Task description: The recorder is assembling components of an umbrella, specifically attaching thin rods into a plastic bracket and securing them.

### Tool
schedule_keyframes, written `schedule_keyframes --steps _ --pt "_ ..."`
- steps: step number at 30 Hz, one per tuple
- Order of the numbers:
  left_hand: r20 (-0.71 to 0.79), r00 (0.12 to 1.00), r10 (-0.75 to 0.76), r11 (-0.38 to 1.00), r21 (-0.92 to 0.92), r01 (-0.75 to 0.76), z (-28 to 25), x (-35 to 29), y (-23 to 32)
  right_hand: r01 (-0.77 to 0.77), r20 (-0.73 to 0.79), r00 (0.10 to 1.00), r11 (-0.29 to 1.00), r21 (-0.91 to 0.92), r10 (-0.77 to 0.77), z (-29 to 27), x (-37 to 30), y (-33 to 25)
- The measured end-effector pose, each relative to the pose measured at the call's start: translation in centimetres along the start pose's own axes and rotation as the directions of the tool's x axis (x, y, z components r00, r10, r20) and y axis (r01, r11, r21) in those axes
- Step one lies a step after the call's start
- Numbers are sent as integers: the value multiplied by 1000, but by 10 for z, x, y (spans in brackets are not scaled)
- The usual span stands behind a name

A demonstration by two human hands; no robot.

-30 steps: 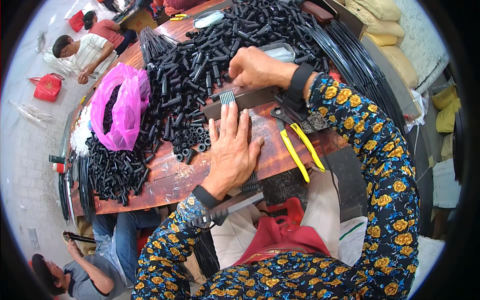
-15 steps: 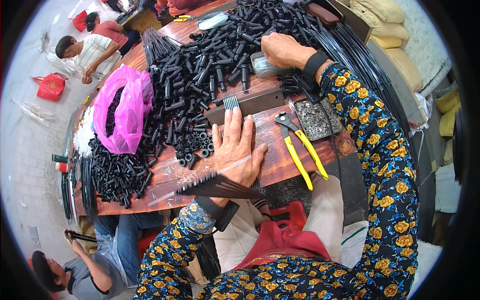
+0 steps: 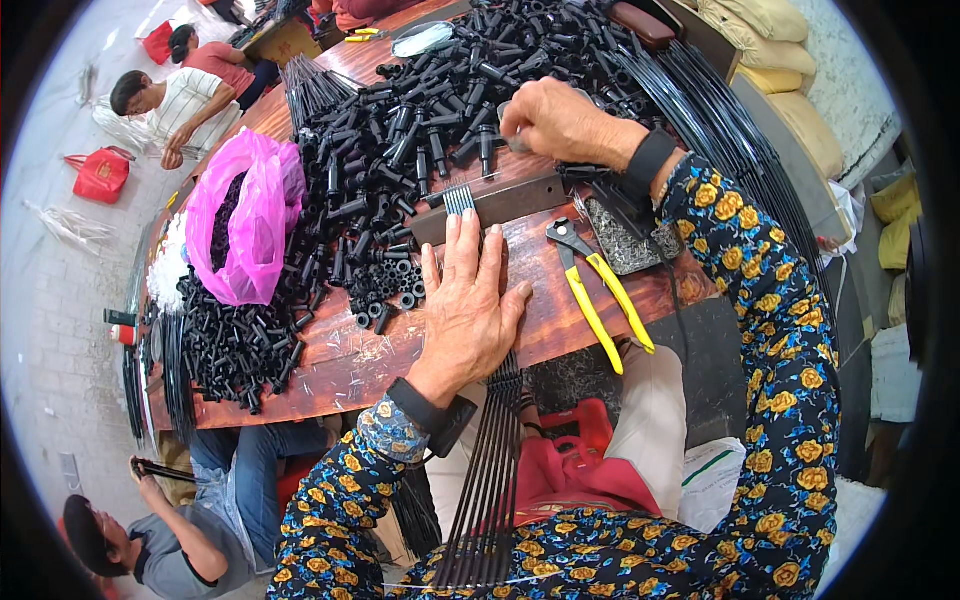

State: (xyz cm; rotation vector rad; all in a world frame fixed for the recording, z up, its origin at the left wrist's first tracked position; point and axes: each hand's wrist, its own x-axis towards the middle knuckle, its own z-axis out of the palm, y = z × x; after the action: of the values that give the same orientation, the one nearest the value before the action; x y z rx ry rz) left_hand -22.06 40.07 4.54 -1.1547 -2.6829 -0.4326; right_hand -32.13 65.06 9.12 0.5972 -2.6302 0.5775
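Note:
My left hand (image 3: 462, 305) lies flat on the wooden table (image 3: 560, 315), fingers stretched out over a row of thin black rods (image 3: 487, 470). The rods' pale tips (image 3: 459, 199) show beyond the fingertips, beside a dark metal bar (image 3: 505, 207). Their long shafts run out below my palm and over my lap. My right hand (image 3: 570, 120) is closed, fingertips down, over a small clear container that it mostly hides; what its fingers hold cannot be made out. Yellow-handled cutting pliers (image 3: 598, 290) lie right of my left hand.
Black tubular parts (image 3: 400, 110) are heaped across the table's far side. Small black rings (image 3: 385, 285) lie left of my hand, near a pink plastic bag (image 3: 262, 265). A tray of small metal bits (image 3: 625, 238) sits right of the pliers. Other people sit at the left.
The rods' shafts have swung from crosswise over my left wrist to hanging toward my lap. My right hand has shifted slightly and turned its fingers down into the container.

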Motion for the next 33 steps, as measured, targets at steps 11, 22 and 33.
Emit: schedule_keyframes --steps 11,22,33 --pt "1 1000 0 1000 3 0 0 0 -1 -60 223 974 997 50 48 3 -14 -29" --pt "-20 1000 -4 1000 -2 4 2 0 1 -62 252 966 997 34 51 3 -13 -36" --pt "-37 999 -16 1000 3 16 1 2 3 -15 225 974 1000 0 15 3 -13 -34"
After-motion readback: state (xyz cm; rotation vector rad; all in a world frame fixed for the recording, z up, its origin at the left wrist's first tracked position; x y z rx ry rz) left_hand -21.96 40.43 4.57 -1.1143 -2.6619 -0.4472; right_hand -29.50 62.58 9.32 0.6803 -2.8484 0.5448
